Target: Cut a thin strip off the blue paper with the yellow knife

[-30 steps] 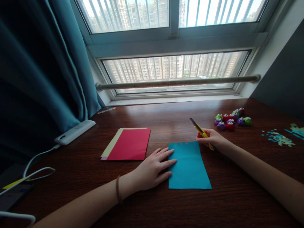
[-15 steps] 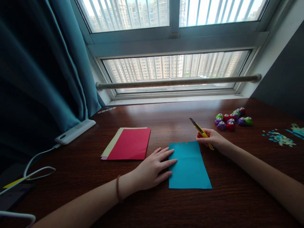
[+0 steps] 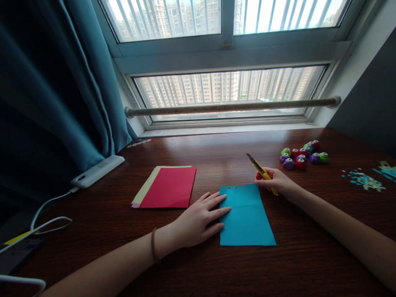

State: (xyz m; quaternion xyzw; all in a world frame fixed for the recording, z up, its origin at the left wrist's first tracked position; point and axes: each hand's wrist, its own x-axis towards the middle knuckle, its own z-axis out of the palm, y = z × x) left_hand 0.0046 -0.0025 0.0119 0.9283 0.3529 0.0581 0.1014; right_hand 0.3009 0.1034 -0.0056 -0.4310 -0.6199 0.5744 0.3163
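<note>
Blue paper (image 3: 247, 218) under flat, spread left-hand fingers (image 3: 216, 206); right-hand fingers (image 3: 262, 181) pinching yellow knife (image 3: 259, 168).

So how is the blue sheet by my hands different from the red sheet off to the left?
The blue sheet lies alone, its long side running away from the camera; the red sheet tops a small stack with pale sheets showing beneath. The blue sheet has small notches punched along its far edge, while the red sheet's edges look whole. The left hand rests on the blue sheet's edge and the right hand holds a yellow utility knife beside it; nothing touches the red sheet. Both lie flat on the wooden table.
</note>
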